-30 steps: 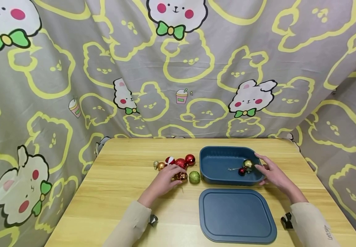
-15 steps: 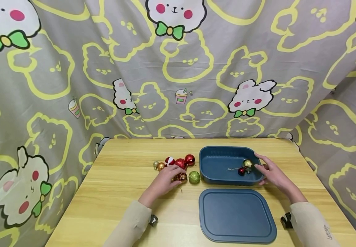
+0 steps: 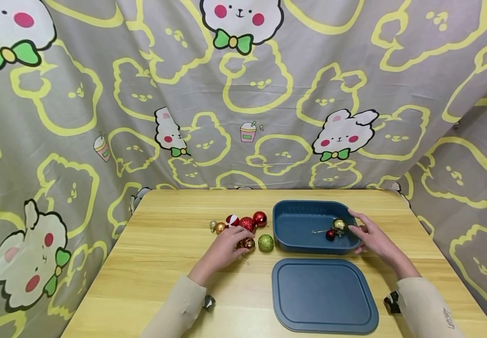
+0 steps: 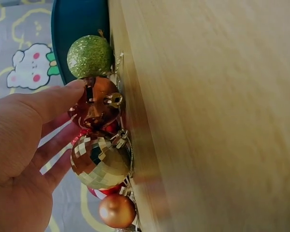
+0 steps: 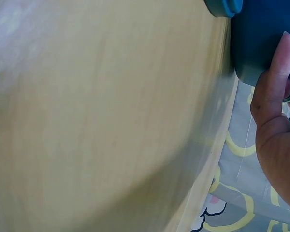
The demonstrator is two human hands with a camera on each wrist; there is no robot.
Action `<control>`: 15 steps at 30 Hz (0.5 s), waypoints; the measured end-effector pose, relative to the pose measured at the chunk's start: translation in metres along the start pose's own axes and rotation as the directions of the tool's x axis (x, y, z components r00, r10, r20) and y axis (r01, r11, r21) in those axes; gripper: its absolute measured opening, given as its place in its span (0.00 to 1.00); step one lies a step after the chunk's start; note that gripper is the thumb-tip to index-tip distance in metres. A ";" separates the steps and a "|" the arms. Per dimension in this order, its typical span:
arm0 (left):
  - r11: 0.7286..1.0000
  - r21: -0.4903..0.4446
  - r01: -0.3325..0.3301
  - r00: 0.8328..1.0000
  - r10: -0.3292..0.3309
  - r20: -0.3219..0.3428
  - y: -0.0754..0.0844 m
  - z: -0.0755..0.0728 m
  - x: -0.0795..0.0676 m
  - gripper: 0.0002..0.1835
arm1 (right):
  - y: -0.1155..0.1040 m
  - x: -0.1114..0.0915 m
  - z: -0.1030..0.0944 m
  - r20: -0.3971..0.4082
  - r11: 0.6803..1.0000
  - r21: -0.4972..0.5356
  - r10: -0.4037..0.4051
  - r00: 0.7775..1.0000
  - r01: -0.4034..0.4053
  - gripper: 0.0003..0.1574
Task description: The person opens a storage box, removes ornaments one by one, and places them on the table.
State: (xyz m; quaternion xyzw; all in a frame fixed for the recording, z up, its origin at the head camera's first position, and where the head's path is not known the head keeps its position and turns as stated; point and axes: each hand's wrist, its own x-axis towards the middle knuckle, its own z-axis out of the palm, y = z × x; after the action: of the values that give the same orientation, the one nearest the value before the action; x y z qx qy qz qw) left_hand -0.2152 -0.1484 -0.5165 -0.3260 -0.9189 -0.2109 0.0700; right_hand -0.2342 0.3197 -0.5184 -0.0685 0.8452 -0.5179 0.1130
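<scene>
My left hand (image 3: 225, 245) pinches a shiny copper Christmas ball (image 4: 99, 107) at the near side of a small heap, thumb on one side and fingers behind it. A gold faceted ball (image 4: 97, 163) sits right beside it, under the palm. Just to the right lies a green glitter ball (image 3: 266, 242). My right hand (image 3: 373, 238) grips the right end of a blue rectangular container (image 3: 307, 246); in the right wrist view its thumb lies along the outer wall. Inside the container are a gold ball (image 3: 339, 226) and a small dark red ball (image 3: 330, 234).
Behind the left hand lie red balls (image 3: 260, 218), a red-and-white ball (image 3: 232, 219) and an orange-gold ball (image 3: 220, 227). A flat blue lid (image 3: 324, 296) rests in front of the container. Patterned curtain (image 3: 269, 98) surrounds the wooden table (image 3: 150, 281).
The copper ball under my left fingers has shifted slightly toward me, and its hanging string has moved. My right hand and the container stay put.
</scene>
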 end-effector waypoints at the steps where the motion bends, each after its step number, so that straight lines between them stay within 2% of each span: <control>1: 1.000 0.002 -0.004 1.000 0.004 -0.006 0.000 0.000 0.000 0.23 | 0.000 0.000 0.000 0.001 1.000 -0.001 0.000 1.000 0.000 0.42; 9: 0.999 -0.017 -0.028 0.999 0.028 -0.042 0.004 -0.006 0.003 0.21 | 0.001 0.001 0.001 0.001 1.000 0.008 0.003 1.000 -0.003 0.43; 15: 0.999 -0.043 -0.017 0.999 0.015 -0.049 0.012 -0.012 0.010 0.19 | 0.003 0.001 0.001 0.001 1.000 0.005 -0.003 1.000 0.003 0.43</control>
State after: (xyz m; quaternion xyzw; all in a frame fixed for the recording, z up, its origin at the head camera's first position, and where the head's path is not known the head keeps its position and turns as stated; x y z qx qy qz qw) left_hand -0.2154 -0.1399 -0.4991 -0.3297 -0.9094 -0.2383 0.0872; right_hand -0.2349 0.3202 -0.5218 -0.0698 0.8436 -0.5203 0.1130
